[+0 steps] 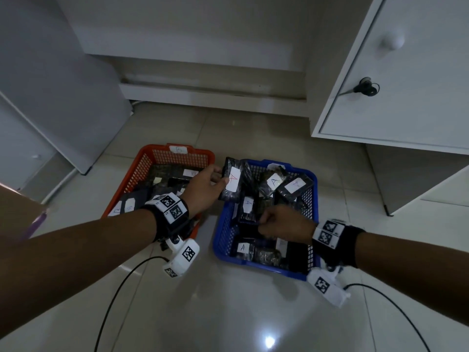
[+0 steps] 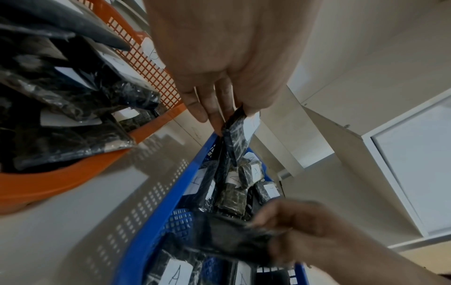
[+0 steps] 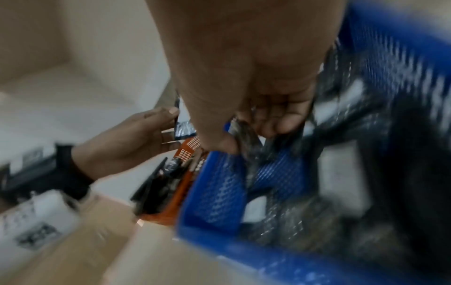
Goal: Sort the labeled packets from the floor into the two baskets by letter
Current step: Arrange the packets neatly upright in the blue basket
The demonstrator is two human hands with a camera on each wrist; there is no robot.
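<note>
My left hand (image 1: 212,180) pinches a black packet (image 1: 234,182) with a white label marked A in red, above the far left rim of the blue basket (image 1: 220,240). In the left wrist view that packet (image 2: 238,135) hangs from my fingers (image 2: 207,104) over the blue rim (image 2: 156,217). My right hand (image 1: 279,223) is inside the blue basket and grips a dark packet (image 1: 250,226), seen blurred in the right wrist view (image 3: 246,138). The orange basket (image 1: 149,163), labelled B, sits to the left and holds several black packets.
Several A-labelled packets (image 1: 274,182) fill the blue basket. White cabinets (image 1: 396,80) stand at the right and a white panel (image 1: 58,92) at the left. A cardboard box edge (image 1: 15,207) is at the far left. Black cables (image 1: 119,295) trail over the glossy tiles.
</note>
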